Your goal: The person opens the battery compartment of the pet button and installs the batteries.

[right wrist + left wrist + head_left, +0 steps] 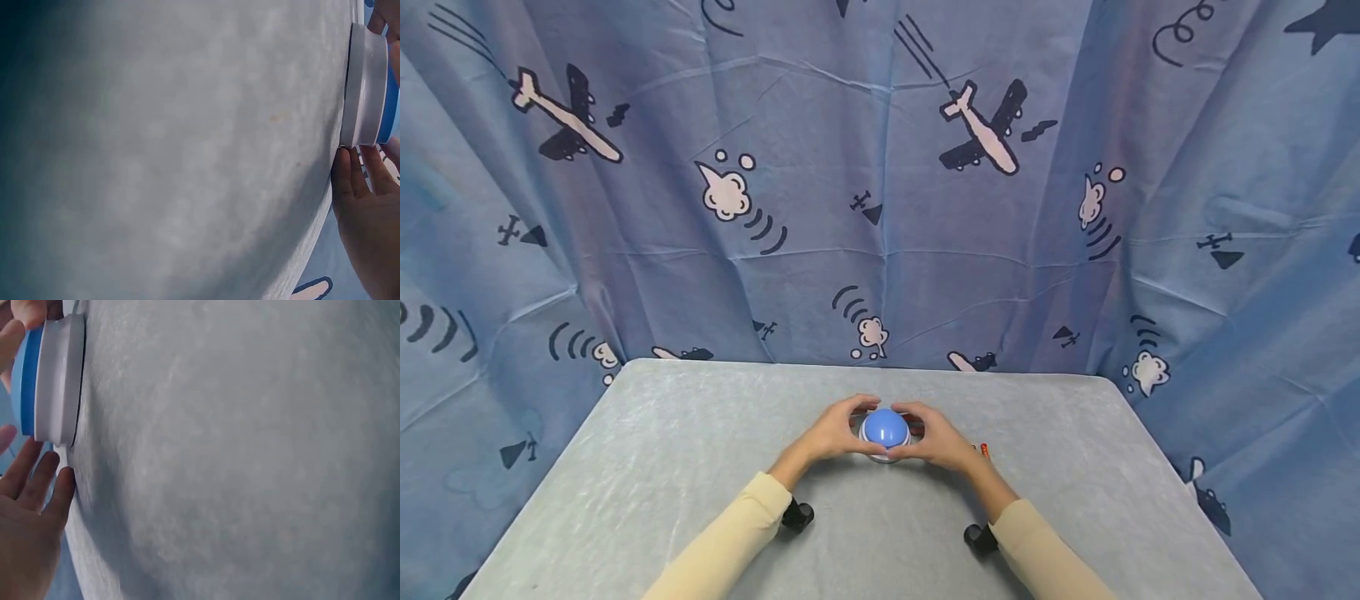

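A round push button (pixel 885 428) with a blue dome and a white base stands on the grey table (pixel 700 467), near its middle. My left hand (pixel 841 427) cups it from the left and my right hand (pixel 937 437) from the right, thumbs and fingers curled round its rim. In the left wrist view the button (pixel 53 378) stands sideways, with the left hand (pixel 31 512) just below the white base and a fingertip on the blue edge above. The right wrist view has the button (pixel 365 87) with the right hand (pixel 369 206) against its base.
A small orange-red object (pixel 984 450) lies just right of my right hand. Black wrist mounts (pixel 797 515) sit under both cream sleeves. A blue curtain (pixel 880 208) printed with aeroplanes hangs round the table's back and sides.
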`<move>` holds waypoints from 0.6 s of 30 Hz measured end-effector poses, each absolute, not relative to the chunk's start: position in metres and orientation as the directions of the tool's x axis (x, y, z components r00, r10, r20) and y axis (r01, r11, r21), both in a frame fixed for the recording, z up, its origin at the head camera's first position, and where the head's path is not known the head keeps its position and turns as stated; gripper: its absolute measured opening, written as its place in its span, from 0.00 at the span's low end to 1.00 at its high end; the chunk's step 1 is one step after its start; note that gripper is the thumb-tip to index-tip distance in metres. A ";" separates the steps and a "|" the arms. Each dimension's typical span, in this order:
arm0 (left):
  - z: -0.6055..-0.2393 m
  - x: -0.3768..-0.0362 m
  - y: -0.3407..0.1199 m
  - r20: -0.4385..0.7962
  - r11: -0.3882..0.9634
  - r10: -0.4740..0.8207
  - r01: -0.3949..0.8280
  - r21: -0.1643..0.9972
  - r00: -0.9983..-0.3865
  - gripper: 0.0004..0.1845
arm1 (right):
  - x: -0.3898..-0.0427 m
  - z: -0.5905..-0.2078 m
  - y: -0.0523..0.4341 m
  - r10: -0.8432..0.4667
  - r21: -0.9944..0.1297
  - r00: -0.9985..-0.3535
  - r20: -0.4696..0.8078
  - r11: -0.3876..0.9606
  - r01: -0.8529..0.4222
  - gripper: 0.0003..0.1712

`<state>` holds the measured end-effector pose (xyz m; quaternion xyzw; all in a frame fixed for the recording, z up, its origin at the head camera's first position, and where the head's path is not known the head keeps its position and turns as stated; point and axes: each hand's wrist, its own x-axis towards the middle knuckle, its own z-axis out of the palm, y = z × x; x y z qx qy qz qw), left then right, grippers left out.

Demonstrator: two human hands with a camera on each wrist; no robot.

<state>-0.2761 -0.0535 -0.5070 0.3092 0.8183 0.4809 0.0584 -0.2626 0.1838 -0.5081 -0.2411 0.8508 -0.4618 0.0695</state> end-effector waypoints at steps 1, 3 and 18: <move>-0.507 -0.277 -0.052 0.201 0.364 0.567 0.462 0.809 -0.799 0.43 | -0.263 -0.508 0.183 -0.470 -0.817 -0.877 0.102 0.463 -0.343 0.45; -0.506 -0.277 -0.050 0.196 0.402 0.574 0.482 0.778 -0.795 0.41 | -0.262 -0.507 0.183 -0.460 -0.817 -0.883 0.097 0.470 -0.334 0.43; -0.507 -0.274 -0.049 0.151 0.375 0.555 0.408 0.833 -0.818 0.37 | -0.259 -0.505 0.182 -0.450 -0.843 -0.884 0.122 0.423 -0.332 0.37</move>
